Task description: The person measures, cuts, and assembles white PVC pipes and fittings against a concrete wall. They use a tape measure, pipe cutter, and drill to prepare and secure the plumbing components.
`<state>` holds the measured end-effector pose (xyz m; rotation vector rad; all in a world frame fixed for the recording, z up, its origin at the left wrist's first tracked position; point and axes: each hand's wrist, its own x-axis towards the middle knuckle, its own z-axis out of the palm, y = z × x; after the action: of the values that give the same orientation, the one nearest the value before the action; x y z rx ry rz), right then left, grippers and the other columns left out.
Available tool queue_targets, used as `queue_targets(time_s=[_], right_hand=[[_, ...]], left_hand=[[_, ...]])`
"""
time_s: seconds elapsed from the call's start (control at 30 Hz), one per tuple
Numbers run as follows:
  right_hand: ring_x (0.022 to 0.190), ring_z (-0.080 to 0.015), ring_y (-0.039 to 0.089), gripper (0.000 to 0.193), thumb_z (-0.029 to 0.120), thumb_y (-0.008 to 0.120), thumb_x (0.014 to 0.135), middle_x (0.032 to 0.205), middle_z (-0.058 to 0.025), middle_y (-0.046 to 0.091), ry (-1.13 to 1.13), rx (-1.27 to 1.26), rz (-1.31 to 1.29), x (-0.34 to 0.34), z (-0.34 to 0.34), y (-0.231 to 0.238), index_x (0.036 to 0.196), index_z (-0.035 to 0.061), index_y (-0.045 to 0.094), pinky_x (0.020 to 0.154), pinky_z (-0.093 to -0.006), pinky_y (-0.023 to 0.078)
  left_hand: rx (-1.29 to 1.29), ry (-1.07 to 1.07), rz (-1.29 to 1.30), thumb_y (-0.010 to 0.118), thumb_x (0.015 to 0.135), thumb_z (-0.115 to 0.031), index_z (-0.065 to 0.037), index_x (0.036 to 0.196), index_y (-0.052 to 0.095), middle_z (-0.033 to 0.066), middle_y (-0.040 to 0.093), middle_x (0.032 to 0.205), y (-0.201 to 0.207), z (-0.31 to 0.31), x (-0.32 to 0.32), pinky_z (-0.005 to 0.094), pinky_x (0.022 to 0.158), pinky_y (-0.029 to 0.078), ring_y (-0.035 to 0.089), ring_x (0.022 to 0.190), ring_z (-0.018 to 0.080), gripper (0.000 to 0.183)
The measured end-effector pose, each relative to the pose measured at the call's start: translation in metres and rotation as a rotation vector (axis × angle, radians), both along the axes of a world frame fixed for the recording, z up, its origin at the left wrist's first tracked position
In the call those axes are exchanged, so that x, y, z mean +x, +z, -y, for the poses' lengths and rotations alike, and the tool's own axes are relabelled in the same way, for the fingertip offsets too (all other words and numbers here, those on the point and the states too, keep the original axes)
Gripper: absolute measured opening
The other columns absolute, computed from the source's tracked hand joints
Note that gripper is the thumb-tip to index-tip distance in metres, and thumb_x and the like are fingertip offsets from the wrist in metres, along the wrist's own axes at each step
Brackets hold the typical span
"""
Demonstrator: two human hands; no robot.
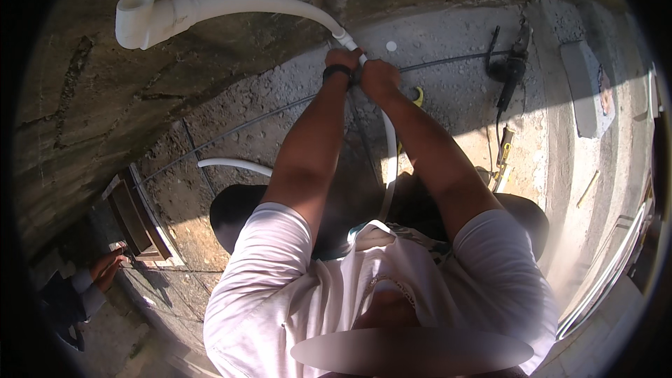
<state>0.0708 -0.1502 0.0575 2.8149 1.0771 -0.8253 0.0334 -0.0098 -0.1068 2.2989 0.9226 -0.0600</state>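
A white plastic pipe (259, 1) rises along the far wall, with a wide elbow fitting (135, 22) at its upper left end and a narrower collar (342, 36) near my hands. My left hand (341, 58), with a black band at the wrist, is closed on the pipe just below that collar. Close beside it, my right hand (380, 80) wraps round the pipe. The thin white pipe (390, 157) runs on down between my arms toward my body. My fingertips are partly hidden.
An angle grinder (513, 73) lies at the right. Near my right forearm is a yellow hooked object (418, 96). A steel bar (273, 110) crosses the rubble ground. Another white pipe (234, 163) shows at left. Farther left, another person's hands (115, 259) are beside a wooden frame (143, 217).
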Motion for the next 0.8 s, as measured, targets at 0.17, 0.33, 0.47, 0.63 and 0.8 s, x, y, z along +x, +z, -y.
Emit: queue_targets(time_s=[0.17, 0.33, 0.47, 0.63, 0.8], right_hand=[[0.111, -0.0288, 0.073, 0.025, 0.019, 0.059, 0.097, 0.117, -0.0101, 0.076, 0.061, -0.038, -0.028, -0.003, 0.000, -0.002, 0.112, 0.0129, 0.078, 0.089, -0.0404, 0.060], [0.101, -0.0325, 0.074, 0.022, 0.015, 0.065, 0.089, 0.106, -0.0167, 0.076, 0.113, 0.155, 0.042, -0.009, 0.000, -0.007, 0.104, 0.0056, 0.078, 0.086, -0.0434, 0.060], [0.103, -0.0315, 0.074, 0.022, 0.015, 0.064, 0.090, 0.108, -0.0150, 0.076, 0.166, 0.128, 0.053, -0.011, -0.007, -0.006, 0.105, 0.0069, 0.079, 0.087, -0.0424, 0.060], [0.105, -0.0301, 0.074, 0.023, 0.014, 0.062, 0.092, 0.109, -0.0142, 0.076, 0.120, 0.066, -0.018, -0.017, -0.009, 0.002, 0.106, 0.0073, 0.079, 0.088, -0.0418, 0.060], [0.106, -0.0296, 0.074, 0.024, 0.016, 0.061, 0.094, 0.110, -0.0137, 0.077, 0.091, 0.042, -0.040, -0.022, -0.011, 0.010, 0.107, 0.0081, 0.079, 0.089, -0.0411, 0.060]], left_hand=[[-0.019, 0.038, -0.031, 0.072, 0.081, -0.061, -0.006, 0.107, 0.079, 0.0197, 0.076, 0.105, -0.007, -0.002, -0.011, 0.0422, 0.092, 0.055, 0.073, 0.102, 0.0355, 0.061], [-0.066, 0.136, -0.004, 0.074, 0.080, -0.056, -0.005, 0.106, 0.080, 0.0193, 0.077, 0.105, -0.002, -0.003, -0.029, 0.0428, 0.092, 0.055, 0.073, 0.103, 0.0348, 0.058], [-0.052, 0.075, -0.058, 0.076, 0.080, -0.052, -0.002, 0.104, 0.079, 0.0201, 0.076, 0.107, 0.008, -0.009, -0.032, 0.0425, 0.091, 0.055, 0.073, 0.103, 0.0335, 0.056], [-0.198, 0.207, -0.072, 0.077, 0.083, -0.050, 0.001, 0.107, 0.077, 0.0199, 0.076, 0.108, 0.025, -0.005, -0.033, 0.0412, 0.090, 0.055, 0.074, 0.103, 0.0310, 0.056], [-0.350, 0.355, -0.131, 0.075, 0.085, -0.051, 0.001, 0.111, 0.076, 0.0185, 0.077, 0.111, 0.056, 0.004, -0.035, 0.0398, 0.091, 0.054, 0.073, 0.105, 0.0298, 0.058]])
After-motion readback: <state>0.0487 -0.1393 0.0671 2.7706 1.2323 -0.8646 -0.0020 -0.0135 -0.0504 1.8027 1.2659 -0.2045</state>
